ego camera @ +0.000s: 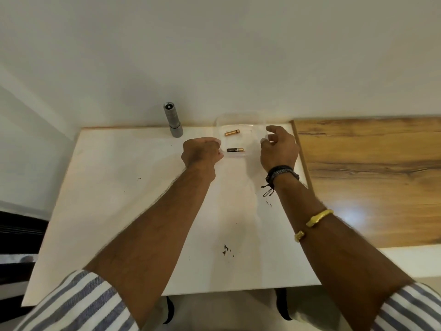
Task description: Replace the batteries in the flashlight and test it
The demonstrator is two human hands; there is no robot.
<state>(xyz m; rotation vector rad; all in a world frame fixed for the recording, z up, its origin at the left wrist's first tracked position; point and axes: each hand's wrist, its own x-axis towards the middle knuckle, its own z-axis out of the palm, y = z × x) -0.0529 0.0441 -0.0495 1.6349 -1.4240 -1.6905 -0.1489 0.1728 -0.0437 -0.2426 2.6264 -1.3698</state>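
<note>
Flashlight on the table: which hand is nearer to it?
Left. The left hand sits just right of the flashlight, at the left edge of the clear container; the right hand is farther right, at the container's opposite edge.

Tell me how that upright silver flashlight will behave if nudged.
The flashlight stands on end, tall and narrow, so it would probably tip easily. Its round barrel would likely roll once down. The metallic-looking body suggests it is rigid.

Head-worn camera looks forward and down; table (119, 211) close below.
</note>
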